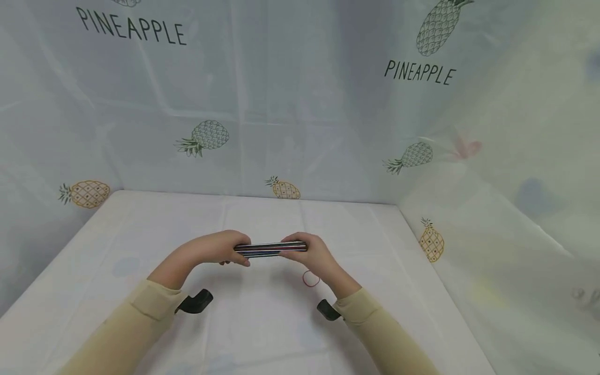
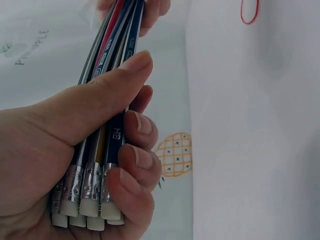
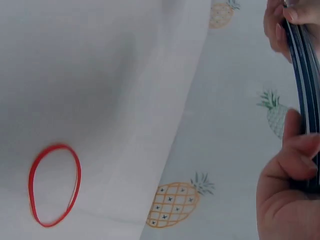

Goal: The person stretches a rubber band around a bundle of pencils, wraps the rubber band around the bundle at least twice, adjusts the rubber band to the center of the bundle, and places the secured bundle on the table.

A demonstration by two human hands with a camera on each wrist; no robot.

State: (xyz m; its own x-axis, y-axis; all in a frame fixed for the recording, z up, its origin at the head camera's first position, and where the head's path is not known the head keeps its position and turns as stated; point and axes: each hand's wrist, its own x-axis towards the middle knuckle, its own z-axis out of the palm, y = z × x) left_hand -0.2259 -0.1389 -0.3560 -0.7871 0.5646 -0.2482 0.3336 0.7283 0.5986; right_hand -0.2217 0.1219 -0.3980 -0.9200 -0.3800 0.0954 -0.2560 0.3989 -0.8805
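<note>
Between both hands, a bundle of pencils [image 1: 265,250] is held level above the white table. My left hand [image 1: 224,247] grips the eraser end; in the left wrist view its thumb [image 2: 112,95] lies across the pencils and the fingers curl round them. White erasers with silver bands show below that palm. At the other end my right hand [image 1: 313,255] holds the bundle, its fingers curled about it in the right wrist view. A red rubber band [image 3: 54,185] lies on the table near the right hand, apart from it.
The white-covered table [image 1: 262,323] has its back edge against a hanging curtain printed with pineapples [image 1: 210,134]. A similar sheet hangs along the right side. Black wrist mounts [image 1: 196,301] stick out from both cuffs.
</note>
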